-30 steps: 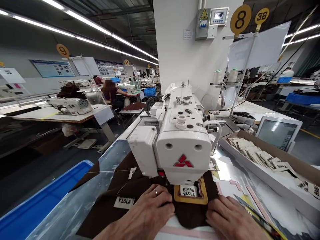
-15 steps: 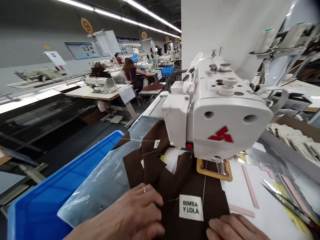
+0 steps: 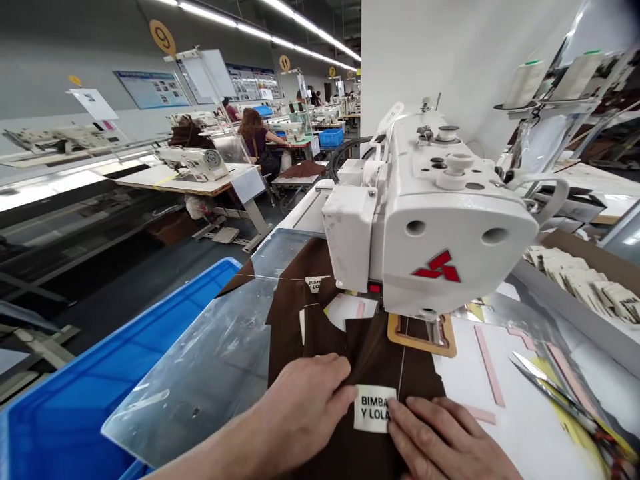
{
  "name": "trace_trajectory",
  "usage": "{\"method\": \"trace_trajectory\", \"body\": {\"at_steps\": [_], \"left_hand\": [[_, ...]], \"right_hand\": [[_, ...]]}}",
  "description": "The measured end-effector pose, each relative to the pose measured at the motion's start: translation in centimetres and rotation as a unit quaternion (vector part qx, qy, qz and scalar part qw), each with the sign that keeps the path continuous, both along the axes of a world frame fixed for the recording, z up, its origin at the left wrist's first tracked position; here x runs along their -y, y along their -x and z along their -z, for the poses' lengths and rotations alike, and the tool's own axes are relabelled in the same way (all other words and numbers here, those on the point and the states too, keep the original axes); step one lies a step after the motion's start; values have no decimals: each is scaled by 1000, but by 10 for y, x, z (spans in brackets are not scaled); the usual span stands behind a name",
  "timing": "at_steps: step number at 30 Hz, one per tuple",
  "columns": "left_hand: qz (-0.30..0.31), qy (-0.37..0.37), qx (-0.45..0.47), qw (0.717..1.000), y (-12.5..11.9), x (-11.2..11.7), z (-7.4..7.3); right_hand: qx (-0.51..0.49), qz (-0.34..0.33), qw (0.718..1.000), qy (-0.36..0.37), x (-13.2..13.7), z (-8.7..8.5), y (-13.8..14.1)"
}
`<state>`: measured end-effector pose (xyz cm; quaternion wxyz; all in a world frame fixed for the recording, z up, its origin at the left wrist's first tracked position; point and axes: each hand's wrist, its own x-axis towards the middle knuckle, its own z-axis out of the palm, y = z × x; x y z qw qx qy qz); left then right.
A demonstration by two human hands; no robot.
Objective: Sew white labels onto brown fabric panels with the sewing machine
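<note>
A dark brown fabric piece (image 3: 370, 353) lies under the white sewing machine (image 3: 460, 220), with a loose thread running down it. On the fabric is a white label (image 3: 373, 419) reading BIMBA Y LOLA. My left hand (image 3: 313, 400) is closed on the fabric just left of the label, fingers bent and thumb tip close to its edge. From the other side, my right hand (image 3: 445, 437) lies with its fingers stretched over the fabric, fingertips touching the label's right edge. An orange-edged clamp frame (image 3: 449, 347) sits under the machine head. A second label (image 3: 315, 285) shows on fabric farther back.
Scissors (image 3: 560, 393) lie on the right of the worktop. Beyond them stands a box of labels (image 3: 595, 280). A clear plastic sheet (image 3: 200, 380) covers the left side, above a blue bin (image 3: 75, 413). Another person (image 3: 257, 140) sits farther away.
My left hand has moved right and forward toward the label, its fingers closing on the fabric. My right hand has come up and left to the label's edge. The fabric behind has shifted.
</note>
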<state>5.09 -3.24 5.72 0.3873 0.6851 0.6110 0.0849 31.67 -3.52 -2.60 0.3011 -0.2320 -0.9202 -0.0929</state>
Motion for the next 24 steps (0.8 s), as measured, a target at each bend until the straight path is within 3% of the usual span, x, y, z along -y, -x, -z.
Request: {"method": "trace_trajectory", "body": {"at_steps": [4,8,17,24], "left_hand": [[-46,105,90,989,9,-9,-1],[-87,181,165,966,9,-12,1],[-41,254,257,932,11,-18,-5],[-31,291,305,906,25,-22,-14]], "right_hand": [[26,-36,999,-11,-5,-9,-6],[30,-27,999,-14,-5,-4,-7],[27,-30,999,-23,-3,-3,-5],[-52,18,998,19,6,15,-2]]}}
